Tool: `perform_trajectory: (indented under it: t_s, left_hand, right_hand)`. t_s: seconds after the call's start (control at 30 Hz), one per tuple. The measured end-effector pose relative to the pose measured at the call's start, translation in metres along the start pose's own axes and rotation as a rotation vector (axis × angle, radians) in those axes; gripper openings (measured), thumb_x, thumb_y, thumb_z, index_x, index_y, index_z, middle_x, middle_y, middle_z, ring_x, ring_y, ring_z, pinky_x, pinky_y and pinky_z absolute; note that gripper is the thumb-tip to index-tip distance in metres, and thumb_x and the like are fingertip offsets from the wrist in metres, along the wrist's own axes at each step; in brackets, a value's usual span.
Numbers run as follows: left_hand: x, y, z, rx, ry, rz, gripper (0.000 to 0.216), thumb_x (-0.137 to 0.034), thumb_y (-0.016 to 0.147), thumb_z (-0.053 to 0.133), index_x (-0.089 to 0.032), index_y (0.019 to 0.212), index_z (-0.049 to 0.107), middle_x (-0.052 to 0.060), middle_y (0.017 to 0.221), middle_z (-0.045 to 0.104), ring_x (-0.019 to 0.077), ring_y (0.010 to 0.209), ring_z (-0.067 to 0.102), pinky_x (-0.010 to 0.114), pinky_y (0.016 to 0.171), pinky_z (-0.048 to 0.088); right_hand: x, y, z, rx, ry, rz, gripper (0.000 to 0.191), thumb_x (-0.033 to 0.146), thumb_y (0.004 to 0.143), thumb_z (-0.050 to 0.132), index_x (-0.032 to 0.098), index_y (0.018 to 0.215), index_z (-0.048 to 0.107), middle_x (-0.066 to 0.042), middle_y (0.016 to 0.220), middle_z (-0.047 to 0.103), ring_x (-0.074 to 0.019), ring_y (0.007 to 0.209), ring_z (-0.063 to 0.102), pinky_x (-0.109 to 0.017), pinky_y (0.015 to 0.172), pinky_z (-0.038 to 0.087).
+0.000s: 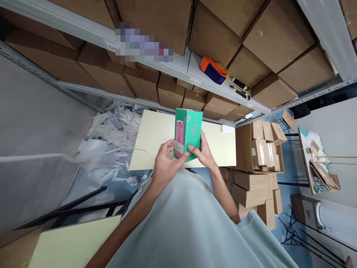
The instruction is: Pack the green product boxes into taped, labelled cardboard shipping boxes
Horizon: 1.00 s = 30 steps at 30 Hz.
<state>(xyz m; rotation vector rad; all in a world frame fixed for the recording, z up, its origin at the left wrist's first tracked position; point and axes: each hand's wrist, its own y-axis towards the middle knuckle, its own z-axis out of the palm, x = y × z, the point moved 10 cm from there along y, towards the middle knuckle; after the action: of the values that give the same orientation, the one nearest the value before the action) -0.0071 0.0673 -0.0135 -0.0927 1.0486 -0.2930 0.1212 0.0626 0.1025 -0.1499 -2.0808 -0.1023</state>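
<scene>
A green box (pixel 193 130) with a pink device pictured on its side stands upright in front of my body, above a pale yellow table (pixel 156 124). My left hand (pixel 168 160) grips its lower left side, the thumb along the bottom edge. From the right, my right hand (pixel 205 152) wraps round the same box, thumb on its green face and fingers behind. A whitish label sits low on the box's pink-pictured side. The fingers behind the box are partly hidden.
On the shelf (pixel 192 61) above are brown cartons, an orange and blue tape dispenser (pixel 213 70) and yellow-black cutters (pixel 240 92). A small white box (pixel 227 129) lies on the table. Cartons (pixel 253 184) stack at right; white packing scraps (pixel 111 130) and a white cable (pixel 106 152) are at left.
</scene>
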Motion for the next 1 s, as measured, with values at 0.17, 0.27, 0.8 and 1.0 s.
perform_trajectory:
  t_s: [0.17, 0.27, 0.8, 1.0]
  left_hand:
    - [0.007, 0.002, -0.011, 0.161, -0.216, -0.108, 0.079, -0.047, 0.065, 0.097, -0.018, 0.131, 0.067, 0.015, 0.130, 0.076, 0.0320, 0.124, 0.073, 0.044, 0.096, 0.065]
    - [0.006, 0.001, -0.022, 0.193, -0.233, -0.121, 0.077, -0.050, 0.067, 0.096, -0.017, 0.130, 0.068, 0.016, 0.133, 0.076, 0.0319, 0.122, 0.074, 0.046, 0.097, 0.065]
    - [-0.018, -0.007, -0.058, 0.117, 0.072, 0.104, 0.067, -0.050, 0.078, 0.088, -0.023, 0.135, 0.067, 0.017, 0.143, 0.066, 0.0358, 0.134, 0.068, 0.035, 0.073, 0.068]
    - [0.013, 0.012, -0.055, 0.210, 0.004, -0.076, 0.077, -0.046, 0.059, 0.099, -0.022, 0.125, 0.067, 0.016, 0.134, 0.072, 0.0378, 0.130, 0.069, 0.043, 0.088, 0.068]
  right_hand:
    - [0.002, 0.000, 0.011, -0.030, 0.068, -0.027, 0.070, 0.051, 0.090, 0.076, 0.030, 0.152, 0.051, -0.008, 0.165, 0.055, -0.0284, 0.157, 0.049, -0.047, 0.133, 0.040]
    - [-0.002, 0.000, 0.017, -0.057, 0.080, -0.018, 0.063, 0.049, 0.091, 0.074, 0.031, 0.147, 0.051, -0.008, 0.158, 0.061, -0.0278, 0.148, 0.057, -0.048, 0.128, 0.046]
    - [-0.043, 0.003, 0.055, -0.154, 0.366, 0.170, 0.054, 0.056, 0.084, 0.081, 0.024, 0.124, 0.066, -0.004, 0.117, 0.078, -0.0261, 0.110, 0.073, -0.034, 0.096, 0.061]
    - [-0.047, 0.009, 0.052, -0.105, 0.420, 0.142, 0.053, 0.057, 0.082, 0.085, 0.024, 0.120, 0.073, -0.005, 0.116, 0.080, -0.0263, 0.110, 0.075, -0.033, 0.094, 0.062]
